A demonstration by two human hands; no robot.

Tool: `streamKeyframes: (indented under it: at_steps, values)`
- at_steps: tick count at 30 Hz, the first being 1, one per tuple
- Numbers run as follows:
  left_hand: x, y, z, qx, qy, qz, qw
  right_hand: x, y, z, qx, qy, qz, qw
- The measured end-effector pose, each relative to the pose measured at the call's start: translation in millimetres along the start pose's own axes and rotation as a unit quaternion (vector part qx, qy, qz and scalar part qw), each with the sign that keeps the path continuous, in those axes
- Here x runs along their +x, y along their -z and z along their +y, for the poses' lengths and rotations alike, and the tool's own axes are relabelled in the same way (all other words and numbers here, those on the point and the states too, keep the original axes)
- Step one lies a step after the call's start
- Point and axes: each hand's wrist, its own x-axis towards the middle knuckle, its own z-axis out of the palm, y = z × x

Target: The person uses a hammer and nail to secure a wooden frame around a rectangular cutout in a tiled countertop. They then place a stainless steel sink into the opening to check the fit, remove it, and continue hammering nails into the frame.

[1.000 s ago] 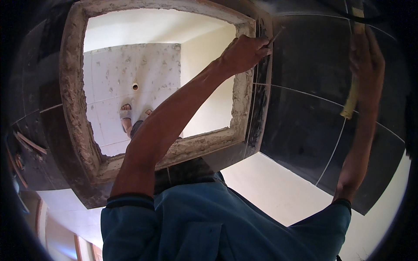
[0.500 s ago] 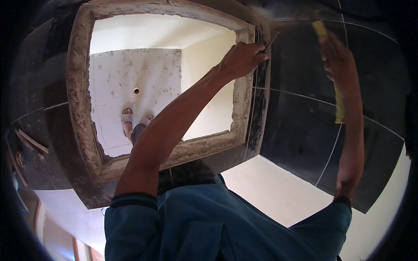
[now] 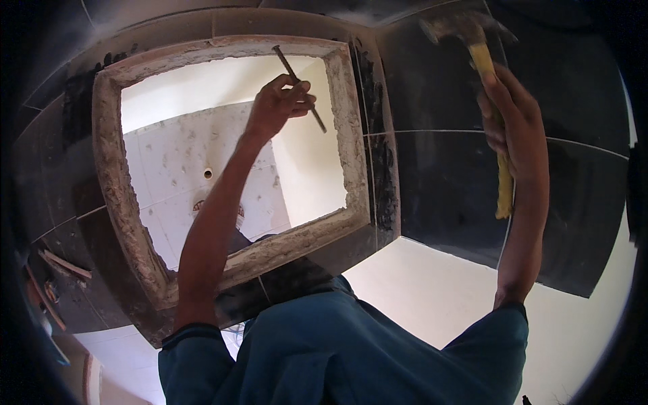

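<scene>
My left hand (image 3: 275, 108) is over the rectangular cutout, its fingers closed round a slim dark metal chisel (image 3: 287, 66). The chisel slants, its wider head up toward the far rim and its other end pointing down to the right, apart from any surface. The cutout has a rough, chipped mortar edge (image 3: 297, 236). Off to the right, my right hand (image 3: 520, 125) grips a claw hammer (image 3: 480, 59) by its yellow handle. The hammer's metal head is up at the far end, slightly blurred, above the dark tiles.
Black glossy tiles (image 3: 445, 196) with pale joints surround the cutout. Dark smears (image 3: 386, 182) run along its right side. Through it show a pale tiled floor (image 3: 182, 145) with a round pipe hole (image 3: 208, 174) and my sandalled feet. Thin wooden strips (image 3: 64, 264) lie at the left.
My left hand has drawn the chisel away from the cutout's right edge, leftward over the opening. The hammer stays in my right hand at the right. The view has shifted a little.
</scene>
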Motion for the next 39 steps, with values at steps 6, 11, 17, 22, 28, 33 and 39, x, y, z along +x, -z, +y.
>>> streamKeyframes:
  at_steps: [6,11,17,22,28,33,39]
  values:
    - [18.6,-56.7,24.2,0.123,-0.174,0.110,0.971,-44.8,25.3,29.4,0.011,-0.025,0.037,0.999]
    - [54.4,-66.5,13.1,0.131,-0.227,0.169,0.950,-73.0,42.2,45.8,0.024,-0.045,0.054,0.997]
    - [61.9,-92.0,10.1,0.189,-0.281,0.327,0.882,-98.7,53.4,59.6,0.031,-0.064,0.077,0.994]
    - [42.4,-101.2,4.5,0.229,-0.252,0.323,0.883,-107.4,52.4,62.1,0.039,-0.074,0.097,0.992]
    - [8.6,-106.2,-16.8,0.264,-0.295,0.278,0.875,-115.0,54.8,65.1,0.079,-0.059,0.073,0.992]
    - [-34.9,-102.9,-31.7,0.231,-0.302,0.138,0.915,-121.8,47.3,68.5,0.109,-0.063,0.086,0.988]
    - [-54.4,-77.7,-4.2,0.263,-0.163,0.118,0.944,-152.3,45.5,95.2,0.182,-0.087,0.085,0.976]
